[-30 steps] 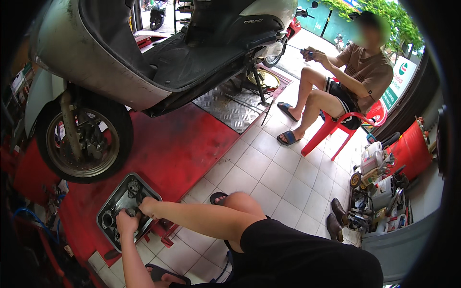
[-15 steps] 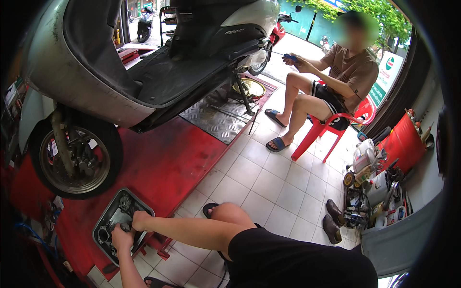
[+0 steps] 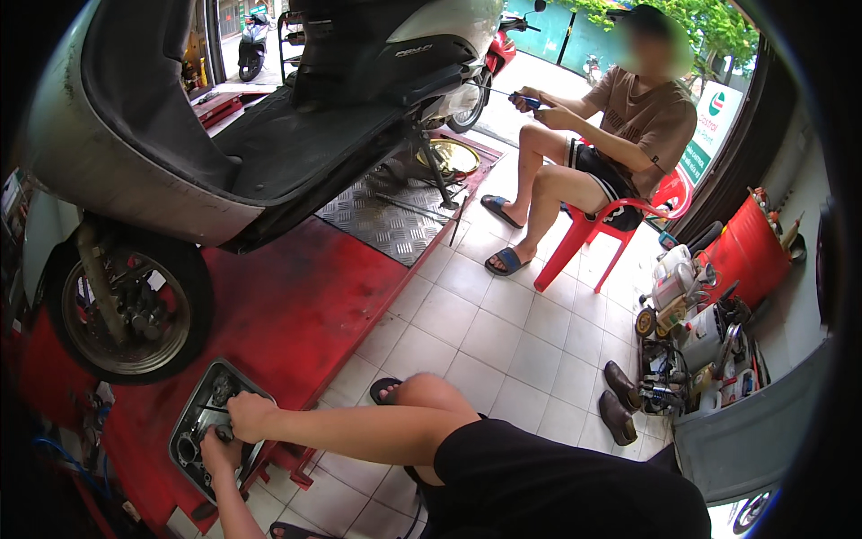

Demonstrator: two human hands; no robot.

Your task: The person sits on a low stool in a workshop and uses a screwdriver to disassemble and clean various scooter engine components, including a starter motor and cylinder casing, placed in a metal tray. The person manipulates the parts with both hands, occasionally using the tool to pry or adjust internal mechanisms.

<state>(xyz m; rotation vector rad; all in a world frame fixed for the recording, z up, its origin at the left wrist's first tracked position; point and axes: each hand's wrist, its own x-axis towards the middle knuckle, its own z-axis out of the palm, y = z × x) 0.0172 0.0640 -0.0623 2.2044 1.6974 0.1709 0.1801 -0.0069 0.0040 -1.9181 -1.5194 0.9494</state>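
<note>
Grasping a small dark part (image 3: pixel 224 433), the left hand (image 3: pixel 220 454) worked beside the right hand (image 3: pixel 251 417), which was clenched around a thin dark tool (image 3: pixel 214 409). Both were over a grey tray (image 3: pixel 247 377) holding a ring-shaped metal piece (image 3: pixel 188 448), on a red surface (image 3: pixel 296 287) near a scooter's front wheel (image 3: pixel 130 314).

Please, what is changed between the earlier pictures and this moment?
The camera view turned, so the scooter, tray and seated person appear farther left. A thin dark rod now shows pointing left from the right hand; whether it was just taken up, I cannot tell. Both hands, right and left hand, stay at the tray.
</note>
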